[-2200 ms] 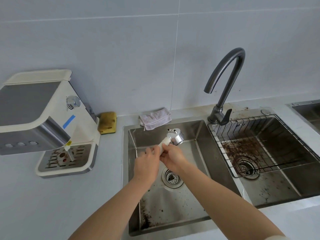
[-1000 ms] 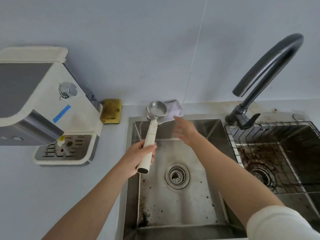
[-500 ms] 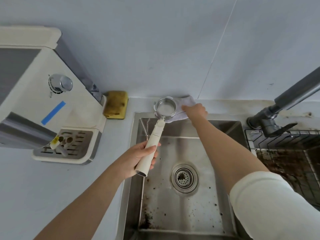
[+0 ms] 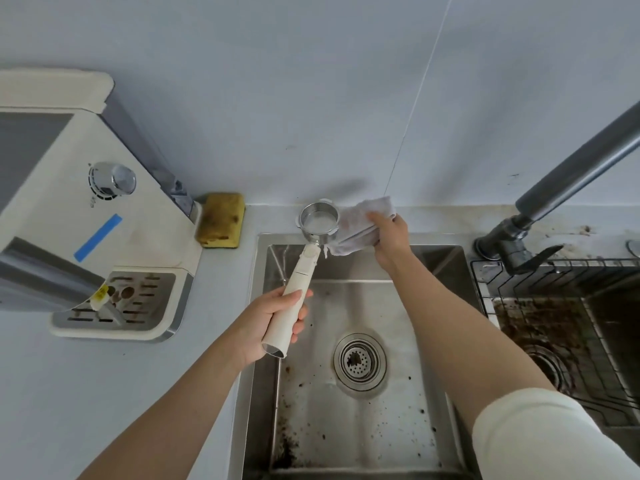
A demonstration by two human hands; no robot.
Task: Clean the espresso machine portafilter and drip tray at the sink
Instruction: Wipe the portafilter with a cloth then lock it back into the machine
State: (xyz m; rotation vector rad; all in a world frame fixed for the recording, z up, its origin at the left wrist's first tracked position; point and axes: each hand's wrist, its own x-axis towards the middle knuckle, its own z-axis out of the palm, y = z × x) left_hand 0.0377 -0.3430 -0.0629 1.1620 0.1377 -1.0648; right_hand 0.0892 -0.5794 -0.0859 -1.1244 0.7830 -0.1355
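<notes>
Head camera is showing the cream-handled portafilter with its round steel basket [image 4: 305,268] being held out over the back-left corner of the stainless steel sink basin [image 4: 440,261]. The person's left hand [image 4: 273,320] is wrapping fingers and thumb round the lower half of the handle. The long axis is therefore running away from the body, with the butt end nearest the person and the basket out by the wall, its open side facing up.

The right hand [image 4: 388,233] is reaching across the basin and curling its fingers on a crumpled pale grey cloth [image 4: 358,220] at the ledge of the light bench [image 4: 104,393] behind the sink. I cannot tell whether the cloth is lifted clear yet. It is sitting just right of the basket, touching its rim or very nearly.

To my eye everything is hanging on that pairing: the right hand is the nearer one to the basket, so the cloth is needing only a short travel leftward and down into the cup while the left hand is steadying the handle.

Meanwhile the cream drip tray with its slotted metal grid [image 4: 131,306] is sitting under the cream espresso machine [image 4: 69,209], well to the left, with neither hand on it
</notes>
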